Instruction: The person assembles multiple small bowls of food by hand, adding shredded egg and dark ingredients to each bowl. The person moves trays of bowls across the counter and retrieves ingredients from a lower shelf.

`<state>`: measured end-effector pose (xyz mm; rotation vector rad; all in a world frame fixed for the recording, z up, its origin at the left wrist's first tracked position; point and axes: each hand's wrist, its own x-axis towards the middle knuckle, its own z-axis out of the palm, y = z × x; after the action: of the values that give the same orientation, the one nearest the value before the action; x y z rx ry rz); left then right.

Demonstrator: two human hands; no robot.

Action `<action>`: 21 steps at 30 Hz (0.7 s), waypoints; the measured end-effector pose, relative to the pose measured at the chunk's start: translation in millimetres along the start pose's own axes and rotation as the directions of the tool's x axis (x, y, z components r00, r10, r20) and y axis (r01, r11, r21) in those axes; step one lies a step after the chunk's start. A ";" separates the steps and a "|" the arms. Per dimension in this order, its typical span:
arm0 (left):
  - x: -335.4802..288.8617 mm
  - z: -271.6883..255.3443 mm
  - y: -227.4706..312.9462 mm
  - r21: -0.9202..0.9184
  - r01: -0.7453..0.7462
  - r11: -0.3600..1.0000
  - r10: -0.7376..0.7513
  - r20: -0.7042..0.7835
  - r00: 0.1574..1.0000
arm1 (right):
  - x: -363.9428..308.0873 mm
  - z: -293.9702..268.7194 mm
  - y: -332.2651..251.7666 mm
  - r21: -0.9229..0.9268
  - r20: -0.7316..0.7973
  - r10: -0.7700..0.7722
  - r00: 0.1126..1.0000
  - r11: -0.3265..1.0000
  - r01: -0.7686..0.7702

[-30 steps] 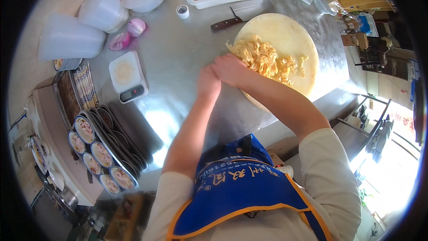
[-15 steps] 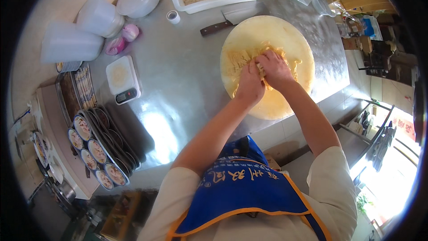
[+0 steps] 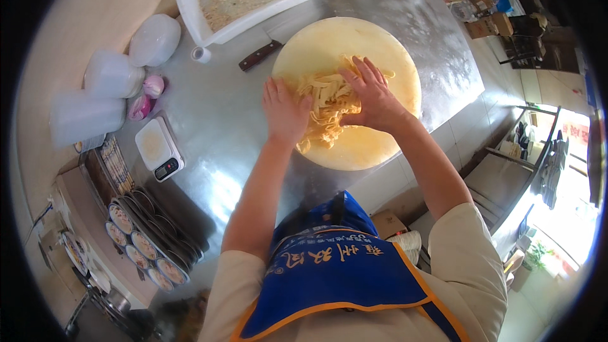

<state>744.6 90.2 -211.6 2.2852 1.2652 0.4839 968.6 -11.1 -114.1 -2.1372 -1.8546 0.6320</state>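
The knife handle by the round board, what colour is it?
Dark reddish brown. The knife handle lies on the steel table, seen from the head view.

Pale yellow strips [image 3: 326, 104] on a cream round board [image 3: 373, 44]; grey steel table [image 3: 215, 114] (perhaps brown knife handle [image 3: 258, 56]).

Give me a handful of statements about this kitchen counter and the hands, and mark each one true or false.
1. Both hands rest on the pile of pale strips on the round cutting board. True: the left hand and right hand press it from either side.
2. The right hand grips the knife. False: the knife lies untouched on the steel counter, beside the board.
3. A white rectangular tray sits beyond the board. True.
4. The small scale stands on the cutting board. False: it stands on the counter, to the person's left.
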 end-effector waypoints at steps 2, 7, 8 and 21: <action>3.1 6.8 11.3 0.053 -0.051 0.997 0.049 0.038 0.998 | -7.6 7.8 18.1 0.034 -0.112 0.078 0.991 0.997 -0.074; -5.5 41.4 47.4 -0.086 -0.186 0.979 0.189 0.035 0.981 | -29.2 50.2 98.6 0.304 -0.359 0.309 0.881 0.931 -0.202; -8.7 45.2 57.1 -0.127 -0.179 0.976 0.186 0.049 0.981 | -29.4 54.8 93.9 0.326 -0.362 0.343 0.867 0.918 -0.226; -70.7 22.0 35.8 -0.057 -0.289 0.956 0.291 0.036 0.956 | -37.4 66.4 64.4 0.282 -0.452 0.171 0.875 0.958 -0.041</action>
<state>744.5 8.1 -214.6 2.4345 0.8876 0.5566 990.1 -64.9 -195.2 -1.9981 -1.3181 0.3119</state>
